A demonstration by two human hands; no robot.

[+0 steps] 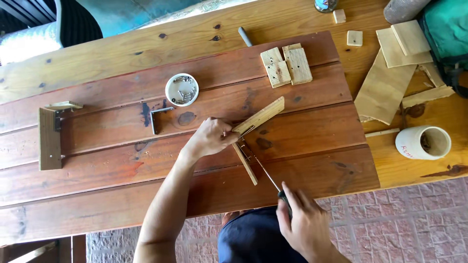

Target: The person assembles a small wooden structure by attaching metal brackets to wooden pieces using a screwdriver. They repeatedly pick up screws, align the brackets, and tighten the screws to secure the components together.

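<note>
gripping wood strips (257, 118), left hand (210, 137), screwdriver (265, 171) in right hand (302, 224)

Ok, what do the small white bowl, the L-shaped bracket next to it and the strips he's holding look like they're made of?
White bowl: probably plastic or glazed ceramic; smooth, uniform white, hard to tell which. L-shaped bracket: looks like metal, dark grey and thin. Strips under the left hand: pale unfinished wood, with visible grain.
</note>
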